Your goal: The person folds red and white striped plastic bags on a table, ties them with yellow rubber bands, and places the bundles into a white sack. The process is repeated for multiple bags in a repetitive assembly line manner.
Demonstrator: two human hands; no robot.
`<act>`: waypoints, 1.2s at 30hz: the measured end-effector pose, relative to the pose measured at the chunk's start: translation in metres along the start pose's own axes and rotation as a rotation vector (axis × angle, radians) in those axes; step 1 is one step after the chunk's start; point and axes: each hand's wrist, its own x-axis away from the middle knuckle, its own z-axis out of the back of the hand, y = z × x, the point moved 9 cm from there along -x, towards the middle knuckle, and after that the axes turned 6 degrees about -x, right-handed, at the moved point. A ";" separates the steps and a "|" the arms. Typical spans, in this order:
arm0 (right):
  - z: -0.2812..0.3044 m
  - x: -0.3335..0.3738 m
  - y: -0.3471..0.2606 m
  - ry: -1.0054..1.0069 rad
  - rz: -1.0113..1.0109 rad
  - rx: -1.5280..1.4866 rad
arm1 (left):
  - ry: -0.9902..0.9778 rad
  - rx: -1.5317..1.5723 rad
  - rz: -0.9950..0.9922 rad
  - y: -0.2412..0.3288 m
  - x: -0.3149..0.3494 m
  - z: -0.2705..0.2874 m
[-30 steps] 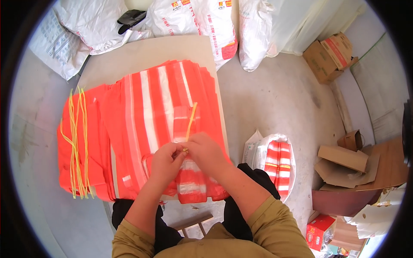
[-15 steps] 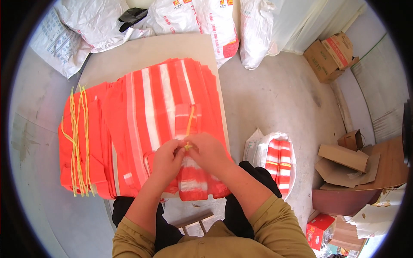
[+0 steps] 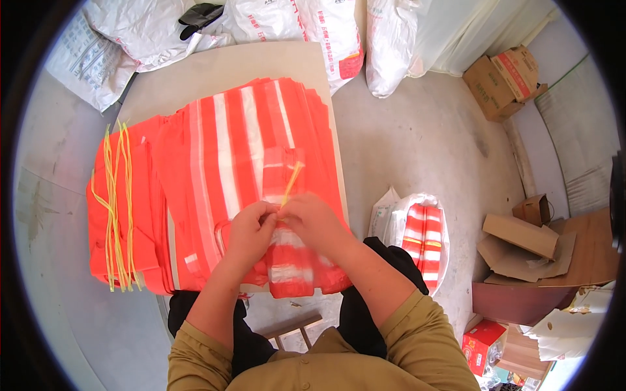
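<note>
Over a narrow folded bundle point(image 3: 291, 277) of orange-red fabric with whitish stripes, my hands meet at a yellow cord point(image 3: 294, 180). My left hand point(image 3: 251, 229) is closed, thumb and forefinger pinching at the cord. Right beside it, my right hand point(image 3: 316, 223) pinches the cord too, fingers bent inward. One cord end sticks up past the fingertips, leaning away to the right. The fingers hide where the cord crosses. Beneath the bundle lies a broad pile of orange-red fabric point(image 3: 203, 150) with white stripes. Several loose yellow cords point(image 3: 119, 215) lie across the pile's left end.
The pile rests on a beige tabletop point(image 3: 261, 62). To the right on the floor stands an open white sack point(image 3: 385, 214) holding striped, yellow-tied bundles point(image 3: 422, 251). White sacks point(image 3: 257, 26) line the far side. Cardboard boxes point(image 3: 499, 85) and a red box point(image 3: 482, 345) are at the right.
The small yellow crossing seen between my fingertips is now mostly covered. The cord's upper end has swung to the right. My hands stay over the bundle; the whole view has shifted slightly.
</note>
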 end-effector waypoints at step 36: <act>0.009 0.013 0.001 -0.016 -0.423 -0.584 | -0.201 1.144 0.589 -0.011 0.052 -0.002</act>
